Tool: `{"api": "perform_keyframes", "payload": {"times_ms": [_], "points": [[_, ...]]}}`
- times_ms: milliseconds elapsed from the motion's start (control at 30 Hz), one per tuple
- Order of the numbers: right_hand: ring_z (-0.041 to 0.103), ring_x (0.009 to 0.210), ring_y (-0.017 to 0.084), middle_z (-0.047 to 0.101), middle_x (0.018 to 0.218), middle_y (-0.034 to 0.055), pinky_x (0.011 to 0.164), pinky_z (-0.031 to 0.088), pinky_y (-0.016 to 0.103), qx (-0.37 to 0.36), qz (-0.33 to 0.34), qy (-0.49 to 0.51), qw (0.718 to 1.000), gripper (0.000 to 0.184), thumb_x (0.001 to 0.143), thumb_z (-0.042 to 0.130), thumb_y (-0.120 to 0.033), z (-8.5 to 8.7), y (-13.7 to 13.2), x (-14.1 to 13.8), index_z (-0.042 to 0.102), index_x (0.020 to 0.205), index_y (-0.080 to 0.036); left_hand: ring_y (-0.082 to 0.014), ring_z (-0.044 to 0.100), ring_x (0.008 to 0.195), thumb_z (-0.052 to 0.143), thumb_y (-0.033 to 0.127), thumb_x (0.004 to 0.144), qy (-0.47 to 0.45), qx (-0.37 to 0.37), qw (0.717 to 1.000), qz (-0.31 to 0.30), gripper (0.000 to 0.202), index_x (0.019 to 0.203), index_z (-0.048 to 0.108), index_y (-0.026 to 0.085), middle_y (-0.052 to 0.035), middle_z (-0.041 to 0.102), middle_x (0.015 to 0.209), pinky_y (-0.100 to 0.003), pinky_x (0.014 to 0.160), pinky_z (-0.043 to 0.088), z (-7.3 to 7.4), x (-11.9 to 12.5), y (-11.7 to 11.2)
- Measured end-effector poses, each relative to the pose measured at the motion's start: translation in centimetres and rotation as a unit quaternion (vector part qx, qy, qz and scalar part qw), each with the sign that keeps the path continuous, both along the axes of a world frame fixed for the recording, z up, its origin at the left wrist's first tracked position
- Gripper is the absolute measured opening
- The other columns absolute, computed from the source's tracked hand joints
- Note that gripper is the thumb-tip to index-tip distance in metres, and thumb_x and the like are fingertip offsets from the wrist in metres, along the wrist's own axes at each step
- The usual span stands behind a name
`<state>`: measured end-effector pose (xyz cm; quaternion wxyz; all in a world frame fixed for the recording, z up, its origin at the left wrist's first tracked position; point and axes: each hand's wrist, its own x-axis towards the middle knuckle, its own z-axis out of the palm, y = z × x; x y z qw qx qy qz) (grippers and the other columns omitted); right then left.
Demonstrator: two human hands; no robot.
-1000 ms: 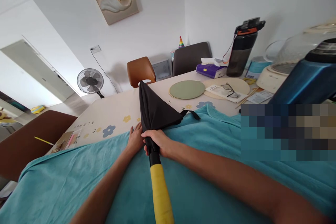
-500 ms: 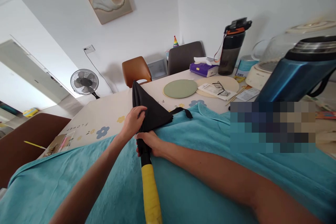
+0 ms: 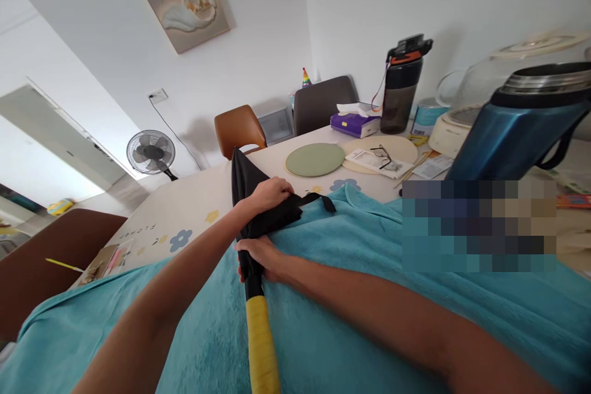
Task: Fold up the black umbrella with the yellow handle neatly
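Currently, umbrella (image 3: pixel 244 181): collapsed; strap (image 3: pixel 327 202), two o'clock, unfastened.
Right hand (image 3: pixel 259 255): encircling shaft (image 3: pixel 253 287).
Left hand (image 3: pixel 270 193): half-curled, hold unclear.

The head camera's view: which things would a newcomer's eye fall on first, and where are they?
Probably on the black umbrella in the middle: the right hand grips it just above its yellow handle, while the left hand lies farther along it. Next, I think, come the turquoise cloth filling the foreground and the large blue flask at the right.
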<state>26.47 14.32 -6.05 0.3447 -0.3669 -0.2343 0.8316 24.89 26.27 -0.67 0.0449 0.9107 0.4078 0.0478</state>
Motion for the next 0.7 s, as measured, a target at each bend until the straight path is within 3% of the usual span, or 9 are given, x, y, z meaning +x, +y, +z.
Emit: {"api": "perform_keyframes", "payload": {"times_ms": [133,233,333,433,567,633,700], "points": [[0.052,0.037,0.016,0.051,0.049,-0.0003,0.033,0.046,0.030,0.005,0.013,-0.013,1.000,0.011,0.074,0.055,-0.014,-0.3,0.2,-0.1,0.045,0.072,-0.016,-0.0134,0.058,0.063,0.037,0.015,0.080,-0.189,-0.006,0.980,0.064,0.026,0.096,0.057,0.019,-0.0008,0.061,0.073,-0.026,0.061,0.048,2.2,-2.7,-1.4],[0.051,0.037,0.015,0.051,0.050,-0.0013,0.032,0.046,0.028,0.006,0.011,-0.020,1.000,0.011,0.075,0.058,-0.016,-0.5,0.4,-0.1,0.048,0.070,-0.014,-0.0088,0.049,0.043,0.037,0.016,0.077,-0.317,-0.031,0.940,0.124,0.019,0.091,0.049,0.019,0.0042,0.053,0.061,-0.019,0.042,0.040,3.8,-6.3,-2.5],[0.051,0.038,0.013,0.052,0.051,-0.0019,0.032,0.047,0.027,0.008,0.012,-0.022,1.000,0.016,0.077,0.061,-0.023,-0.6,0.6,-0.1,0.050,0.069,-0.014,-0.0085,0.049,0.039,0.042,0.016,0.070,-0.409,0.004,0.893,0.189,0.012,0.081,0.046,0.018,0.0065,0.049,0.054,-0.018,0.039,0.039,4.3,-11.1,-3.6],[0.051,0.037,0.012,0.052,0.051,-0.0019,0.033,0.048,0.027,-0.007,0.016,-0.019,1.000,0.027,0.077,0.065,-0.035,-0.5,0.8,-0.1,0.049,0.068,-0.015,-0.0100,0.049,0.037,0.044,0.018,0.065,-0.445,-0.011,0.854,0.270,0.011,0.076,0.047,0.017,0.0068,0.049,0.049,-0.021,0.038,0.040,2.8,-16.1,-4.9],[0.048,0.034,0.013,0.052,0.046,-0.0018,0.031,0.046,0.027,-0.018,0.008,-0.026,0.999,0.030,0.078,0.064,-0.041,-0.4,0.9,0.0,0.050,0.070,-0.016,-0.0105,0.049,0.042,0.048,0.022,0.064,-0.497,-0.075,0.803,0.319,0.011,0.074,0.049,0.017,0.0059,0.050,0.051,-0.022,0.040,0.042,-0.8,-21.0,-6.8],[0.047,0.033,0.013,0.051,0.045,-0.0023,0.030,0.044,0.026,-0.014,0.005,-0.026,1.000,0.025,0.078,0.063,-0.035,-0.3,0.9,0.0,0.050,0.070,-0.015,-0.0112,0.052,0.047,0.049,0.023,0.064,-0.500,-0.101,0.798,0.322,0.011,0.073,0.050,0.017,0.0042,0.054,0.056,-0.024,0.045,0.045,-2.4,-22.1,-7.5],[0.046,0.033,0.012,0.050,0.043,-0.0026,0.030,0.043,0.025,-0.014,0.010,-0.027,0.999,0.021,0.079,0.061,-0.029,-0.3,0.8,0.1,0.049,0.069,-0.016,-0.0114,0.053,0.048,0.047,0.023,0.065,-0.457,-0.107,0.820,0.328,0.010,0.072,0.050,0.017,0.0038,0.054,0.057,-0.025,0.048,0.045,-3.4,-22.3,-7.9]]}}
